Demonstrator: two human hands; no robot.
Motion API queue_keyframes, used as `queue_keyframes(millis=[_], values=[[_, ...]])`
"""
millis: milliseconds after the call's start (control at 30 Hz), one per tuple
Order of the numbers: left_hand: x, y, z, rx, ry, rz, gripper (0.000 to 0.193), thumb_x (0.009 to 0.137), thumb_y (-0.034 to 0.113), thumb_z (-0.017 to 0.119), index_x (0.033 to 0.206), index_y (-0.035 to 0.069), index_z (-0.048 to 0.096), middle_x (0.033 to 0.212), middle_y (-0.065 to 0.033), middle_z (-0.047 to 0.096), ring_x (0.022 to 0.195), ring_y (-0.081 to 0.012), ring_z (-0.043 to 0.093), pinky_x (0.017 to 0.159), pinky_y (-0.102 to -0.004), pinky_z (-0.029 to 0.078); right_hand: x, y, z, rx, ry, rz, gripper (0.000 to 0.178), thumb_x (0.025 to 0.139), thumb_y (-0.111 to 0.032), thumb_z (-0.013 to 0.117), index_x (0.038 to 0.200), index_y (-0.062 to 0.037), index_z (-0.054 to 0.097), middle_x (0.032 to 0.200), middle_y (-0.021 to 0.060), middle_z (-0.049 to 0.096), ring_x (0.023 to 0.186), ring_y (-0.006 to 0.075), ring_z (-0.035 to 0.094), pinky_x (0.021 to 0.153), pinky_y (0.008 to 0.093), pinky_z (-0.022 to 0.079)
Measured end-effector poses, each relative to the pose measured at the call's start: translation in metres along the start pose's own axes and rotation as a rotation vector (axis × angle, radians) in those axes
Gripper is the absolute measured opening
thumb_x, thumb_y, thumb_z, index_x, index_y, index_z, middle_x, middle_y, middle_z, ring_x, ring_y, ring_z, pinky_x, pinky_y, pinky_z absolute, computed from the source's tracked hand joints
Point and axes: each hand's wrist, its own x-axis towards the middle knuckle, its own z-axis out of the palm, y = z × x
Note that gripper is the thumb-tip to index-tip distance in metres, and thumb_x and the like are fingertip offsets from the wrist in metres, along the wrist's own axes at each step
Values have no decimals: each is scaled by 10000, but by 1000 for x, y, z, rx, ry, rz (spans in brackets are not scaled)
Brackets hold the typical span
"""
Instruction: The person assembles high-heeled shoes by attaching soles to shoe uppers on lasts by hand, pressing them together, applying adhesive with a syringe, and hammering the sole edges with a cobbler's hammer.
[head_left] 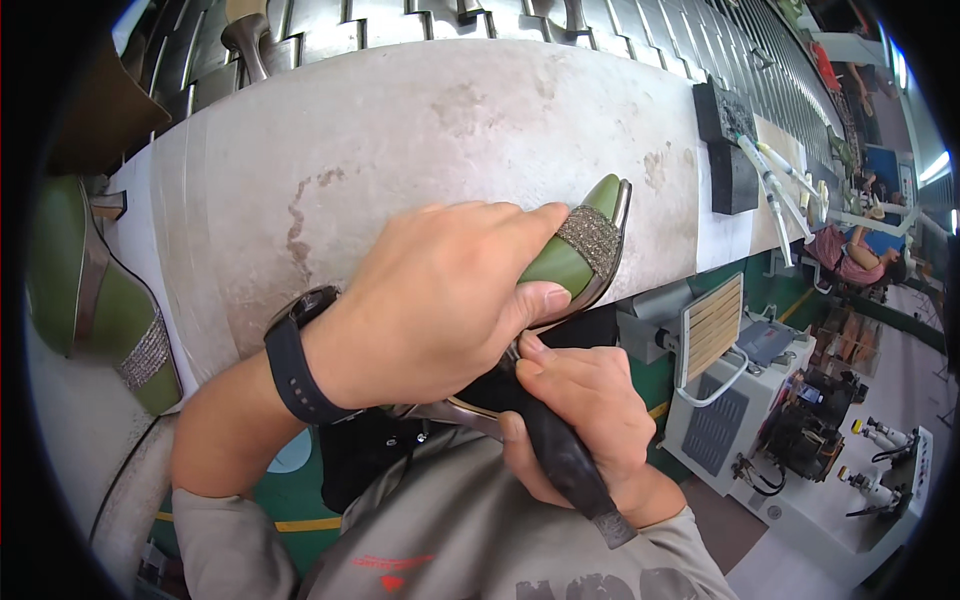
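A green pointed shoe [560,265] with a glittery band across its toe lies at the near edge of the table. My left hand [440,290] is closed over its upper, thumb and fingers just behind the band, hiding much of the shoe. Below it, my right hand [590,410] grips a tool with a thick black handle [565,450]. The tool's slim front end points up at the shoe's near side, beneath my left thumb. What that tip touches is hidden by my fingers.
Several green shoes [70,270] with glitter bands stand at the far left. A slatted metal conveyor [400,25] runs behind the pale, stained tabletop [420,130]. At the right are a black block-shaped holder [728,150], thin white brush-like sticks [768,185], a machine [710,400] and another person [855,260].
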Motion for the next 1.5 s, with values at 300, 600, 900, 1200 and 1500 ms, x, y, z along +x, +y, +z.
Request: queue_keyframes(millis=[300,600,900,1200,1500], values=[[1,10,-5,32,-39,-33,529,997,137,695,1475,-54,580,1255,-270,718,1136,-414,713,1015,-418,536,4,18,-2,356,-7,-7,429,822,-85,840,1224,27,738,1191,220,782,1034,339,788,936,399,607],[15,40,8,366,-72,20,1118,754,371,952,1626,-22,372,1178,-257,703,1068,-465,687,948,-480,538,9,67,-72,877,226,382,326,961,-63,698,1248,91,684,1231,218,781,1114,205,745,1024,346,564],[20,35,10,434,-111,-58,1185,681,268,982,1638,-24,345,1017,-192,691,899,-402,682,803,-475,529,33,82,-62,792,153,334,261,972,-18,719,1225,38,689,1220,170,788,1080,154,729,969,301,566],[23,39,1,395,-170,-100,1133,716,299,963,1605,-69,365,1008,-145,659,904,-344,668,800,-443,514,63,85,-86,559,-101,190,286,919,-21,797,1192,12,720,1064,154,816,945,188,805,826,323,632],[20,41,-5,384,-232,-136,1182,701,281,973,1629,-69,331,1157,-219,685,985,-419,675,860,-476,523,98,111,-82,708,7,492,214,936,-32,719,1129,61,726,1079,144,813,931,131,733,848,286,572]])
